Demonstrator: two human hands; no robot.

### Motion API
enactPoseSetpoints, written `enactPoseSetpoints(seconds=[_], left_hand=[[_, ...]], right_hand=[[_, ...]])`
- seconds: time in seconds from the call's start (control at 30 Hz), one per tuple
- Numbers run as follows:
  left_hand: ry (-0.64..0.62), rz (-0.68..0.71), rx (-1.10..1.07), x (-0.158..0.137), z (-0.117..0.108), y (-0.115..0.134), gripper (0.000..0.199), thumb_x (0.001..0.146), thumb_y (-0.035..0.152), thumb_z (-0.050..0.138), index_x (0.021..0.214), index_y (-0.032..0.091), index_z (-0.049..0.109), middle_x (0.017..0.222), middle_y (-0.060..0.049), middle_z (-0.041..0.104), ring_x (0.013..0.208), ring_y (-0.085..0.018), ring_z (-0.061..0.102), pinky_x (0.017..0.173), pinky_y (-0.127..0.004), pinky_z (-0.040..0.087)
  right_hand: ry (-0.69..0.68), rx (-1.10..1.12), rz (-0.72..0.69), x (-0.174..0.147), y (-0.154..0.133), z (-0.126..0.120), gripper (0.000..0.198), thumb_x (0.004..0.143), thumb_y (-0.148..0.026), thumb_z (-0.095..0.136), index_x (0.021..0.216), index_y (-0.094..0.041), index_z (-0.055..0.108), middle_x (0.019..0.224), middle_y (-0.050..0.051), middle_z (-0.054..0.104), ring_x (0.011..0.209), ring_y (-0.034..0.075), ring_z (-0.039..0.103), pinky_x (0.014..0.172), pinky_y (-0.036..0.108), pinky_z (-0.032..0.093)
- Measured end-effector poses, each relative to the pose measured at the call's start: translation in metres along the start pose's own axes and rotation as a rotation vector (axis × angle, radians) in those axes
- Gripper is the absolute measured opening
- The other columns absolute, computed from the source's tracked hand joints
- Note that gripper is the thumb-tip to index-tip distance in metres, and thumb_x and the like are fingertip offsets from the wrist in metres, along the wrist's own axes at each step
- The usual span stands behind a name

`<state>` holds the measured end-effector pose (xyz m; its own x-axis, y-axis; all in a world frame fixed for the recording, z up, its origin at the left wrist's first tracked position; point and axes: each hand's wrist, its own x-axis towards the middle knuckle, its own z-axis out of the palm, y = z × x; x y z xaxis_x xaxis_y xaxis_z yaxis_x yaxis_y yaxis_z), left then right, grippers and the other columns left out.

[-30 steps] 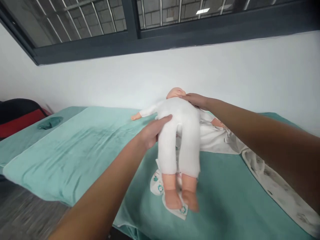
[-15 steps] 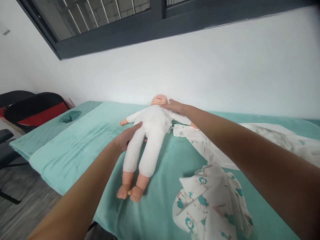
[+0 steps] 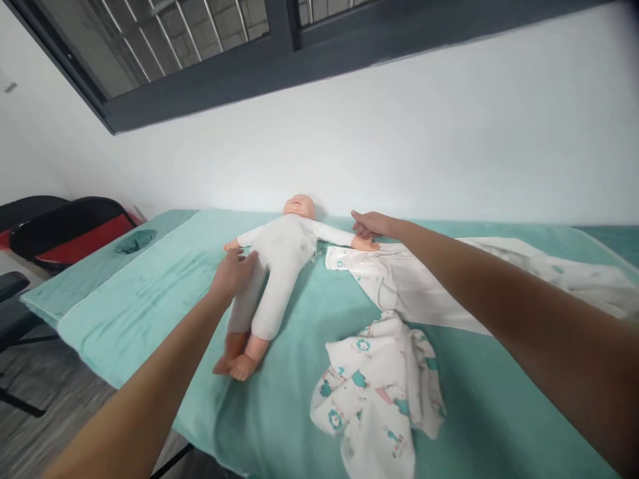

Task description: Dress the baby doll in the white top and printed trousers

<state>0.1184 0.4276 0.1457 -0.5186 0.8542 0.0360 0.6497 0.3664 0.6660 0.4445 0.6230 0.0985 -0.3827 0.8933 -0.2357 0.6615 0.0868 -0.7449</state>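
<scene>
A baby doll (image 3: 282, 249) in white cloth, with bare feet and arms spread, lies on its back on the green-covered bed (image 3: 150, 286). My left hand (image 3: 233, 273) rests at the doll's hip and upper thigh, fingers extended rather than wrapped round it. Just above the doll's outstretched hand on the right is my right hand (image 3: 372, 225), thumb apart from loosely bent fingers, nothing visible in it. White printed baby clothing (image 3: 379, 399) lies crumpled to the right of the doll's legs. A white cloth garment (image 3: 434, 293) with printed edges spreads beneath my right forearm.
Behind the bed rises a white wall (image 3: 399, 146) with a dark-framed barred window (image 3: 200, 93). The bed has a round face hole (image 3: 136, 241) at its left end. Black and red chairs (image 3: 74, 229) stand beyond that end.
My right hand has left the doll's neck and shoulder and moved right, above its hand. My left hand stays at the hip. The doll's legs are closer together. The view has shifted slightly.
</scene>
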Motion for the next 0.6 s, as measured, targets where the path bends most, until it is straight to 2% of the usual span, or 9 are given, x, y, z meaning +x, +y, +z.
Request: enactPoseSetpoints(seconds=[0.03, 0.1, 0.2, 0.27, 0.37, 0.43, 0.5, 0.6], left_hand=[[0.036, 0.109, 0.053, -0.014, -0.001, 0.009, 0.052, 0.084, 0.049, 0.056, 0.125, 0.017, 0.056, 0.13, -0.016, 0.063, 0.12, -0.032, 0.06, 0.1, -0.046, 0.046], [-0.011, 0.323, 0.061, -0.053, 0.0, 0.028, 0.047, 0.085, 0.045, 0.055, 0.125, 0.021, 0.056, 0.131, -0.013, 0.063, 0.119, -0.028, 0.06, 0.101, -0.042, 0.046], [-0.325, 0.459, 0.103, -0.117, 0.016, 0.049, 0.044, 0.084, 0.057, 0.055, 0.112, 0.024, 0.064, 0.121, -0.009, 0.068, 0.108, -0.028, 0.064, 0.097, -0.041, 0.049], [-0.508, 0.557, 0.173, -0.151, 0.034, 0.056, 0.049, 0.077, 0.061, 0.062, 0.11, 0.024, 0.064, 0.125, -0.011, 0.066, 0.111, -0.031, 0.062, 0.094, -0.043, 0.05], [-0.65, 0.749, 0.223, -0.177, 0.06, 0.067, 0.037, 0.073, 0.051, 0.071, 0.093, 0.021, 0.066, 0.132, -0.014, 0.06, 0.125, -0.034, 0.053, 0.1, -0.046, 0.047], [-0.635, 0.853, 0.23, -0.183, 0.071, 0.078, 0.024, 0.075, 0.041, 0.07, 0.088, 0.021, 0.065, 0.137, -0.014, 0.057, 0.132, -0.034, 0.047, 0.104, -0.048, 0.044], [-0.562, 0.986, 0.225, -0.188, 0.078, 0.094, 0.016, 0.079, 0.033, 0.067, 0.09, 0.021, 0.066, 0.147, -0.012, 0.047, 0.139, -0.033, 0.039, 0.108, -0.05, 0.041], [-0.411, 1.212, 0.231, -0.201, 0.085, 0.122, 0.015, 0.083, 0.028, 0.063, 0.098, 0.023, 0.065, 0.157, -0.01, 0.032, 0.146, -0.032, 0.026, 0.113, -0.052, 0.034]], right_hand=[[0.01, -0.048, 0.013, -0.013, 0.011, -0.011, 0.075, 0.089, -0.076, 0.025, 0.098, -0.014, 0.065, 0.112, 0.022, 0.07, 0.096, 0.029, 0.069, 0.084, 0.039, 0.055], [0.012, -0.223, 0.013, -0.042, 0.03, -0.034, 0.068, 0.083, -0.077, 0.042, 0.09, -0.015, 0.068, 0.107, 0.021, 0.071, 0.098, 0.034, 0.068, 0.087, 0.045, 0.052], [0.002, -0.506, -0.023, -0.09, 0.048, -0.058, 0.049, 0.076, -0.066, 0.063, 0.09, -0.019, 0.07, 0.115, 0.017, 0.07, 0.105, 0.039, 0.065, 0.09, 0.049, 0.049], [0.004, -0.607, -0.059, -0.119, 0.053, -0.065, 0.036, 0.075, -0.051, 0.069, 0.093, -0.021, 0.07, 0.121, 0.015, 0.068, 0.109, 0.037, 0.064, 0.09, 0.046, 0.048], [0.034, -0.676, -0.122, -0.155, 0.052, -0.064, 0.027, 0.079, -0.037, 0.066, 0.101, -0.022, 0.068, 0.122, 0.013, 0.067, 0.113, 0.035, 0.062, 0.089, 0.042, 0.047], [0.048, -0.721, -0.177, -0.179, 0.046, -0.061, 0.028, 0.082, -0.035, 0.062, 0.108, -0.024, 0.066, 0.122, 0.012, 0.067, 0.113, 0.034, 0.061, 0.087, 0.04, 0.046], [0.045, -0.761, -0.256, -0.207, 0.036, -0.058, 0.027, 0.086, -0.036, 0.058, 0.11, -0.027, 0.064, 0.12, 0.01, 0.068, 0.11, 0.031, 0.061, 0.084, 0.037, 0.044], [0.055, -0.764, -0.443, -0.255, 0.017, -0.058, 0.024, 0.093, -0.035, 0.048, 0.109, -0.027, 0.063, 0.11, 0.007, 0.07, 0.101, 0.026, 0.063, 0.076, 0.032, 0.041]])
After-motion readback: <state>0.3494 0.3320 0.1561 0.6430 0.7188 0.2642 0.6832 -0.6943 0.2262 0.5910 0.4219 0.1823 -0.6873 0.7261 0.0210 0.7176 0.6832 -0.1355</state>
